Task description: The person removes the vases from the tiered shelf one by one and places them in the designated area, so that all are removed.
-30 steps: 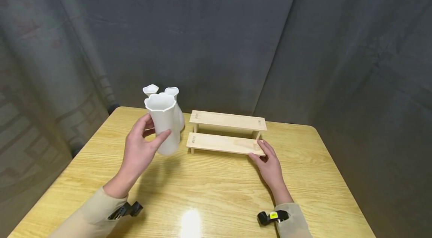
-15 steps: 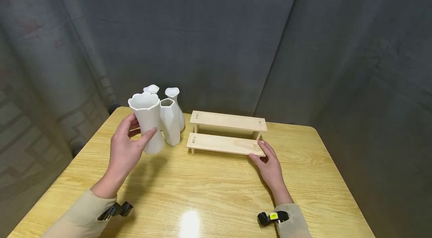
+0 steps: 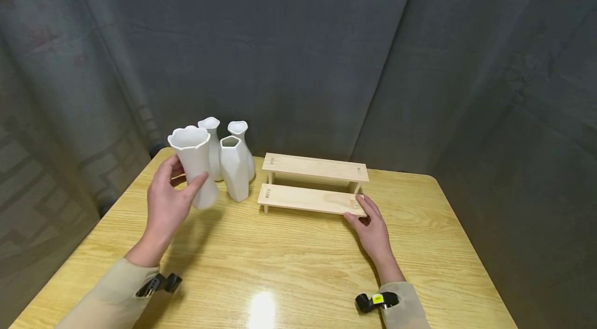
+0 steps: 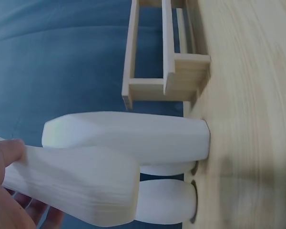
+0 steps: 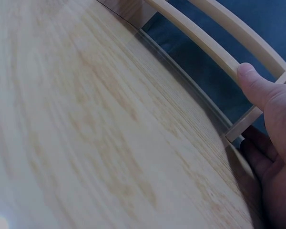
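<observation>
My left hand (image 3: 169,199) grips a white vase with a scalloped rim (image 3: 192,155) around its middle, thumb on the near side. In the left wrist view the base of this vase (image 4: 100,186) hangs apart from the tabletop. Right beside it stands a faceted white vase (image 3: 235,171), with two narrow-necked vases, one at the left (image 3: 213,150) and one at the right (image 3: 244,150), behind. My right hand (image 3: 373,228) holds the right end of the two-step wooden shelf (image 3: 308,198). In the right wrist view its thumb (image 5: 248,74) lies on the lower board's edge.
The shelf's upper step (image 3: 314,165) stands behind the lower one on the wooden table (image 3: 289,261). Grey curtains (image 3: 261,49) hang close behind the table and along both sides.
My left hand has carried the scalloped vase to the left, from in front of the faceted vase to beside it, uncovering that one. The right hand stays at the shelf.
</observation>
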A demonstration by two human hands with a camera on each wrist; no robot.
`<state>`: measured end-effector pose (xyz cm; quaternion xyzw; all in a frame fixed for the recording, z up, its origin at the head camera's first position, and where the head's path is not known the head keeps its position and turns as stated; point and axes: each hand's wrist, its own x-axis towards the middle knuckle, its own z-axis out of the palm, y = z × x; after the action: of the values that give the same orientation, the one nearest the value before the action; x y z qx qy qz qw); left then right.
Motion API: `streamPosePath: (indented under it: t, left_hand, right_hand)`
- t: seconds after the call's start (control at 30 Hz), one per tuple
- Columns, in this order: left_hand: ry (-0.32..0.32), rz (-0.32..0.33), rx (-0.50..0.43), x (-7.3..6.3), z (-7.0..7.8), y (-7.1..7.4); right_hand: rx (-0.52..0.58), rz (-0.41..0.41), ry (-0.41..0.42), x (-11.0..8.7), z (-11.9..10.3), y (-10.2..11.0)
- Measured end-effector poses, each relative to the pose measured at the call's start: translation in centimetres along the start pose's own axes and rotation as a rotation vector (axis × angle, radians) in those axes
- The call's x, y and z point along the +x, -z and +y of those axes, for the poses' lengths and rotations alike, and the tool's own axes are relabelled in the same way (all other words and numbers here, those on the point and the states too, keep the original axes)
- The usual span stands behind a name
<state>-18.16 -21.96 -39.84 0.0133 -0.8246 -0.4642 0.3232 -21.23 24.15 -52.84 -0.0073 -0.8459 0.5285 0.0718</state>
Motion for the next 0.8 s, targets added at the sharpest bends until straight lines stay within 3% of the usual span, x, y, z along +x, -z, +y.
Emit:
streamPosePath:
  t: [0.8]
  left_hand:
    - [0.073, 0.072, -0.021, 2.1, -4.8, -2.3]
  right_hand:
    - [0.001, 0.008, 0.012, 0.1, 0.2, -0.1]
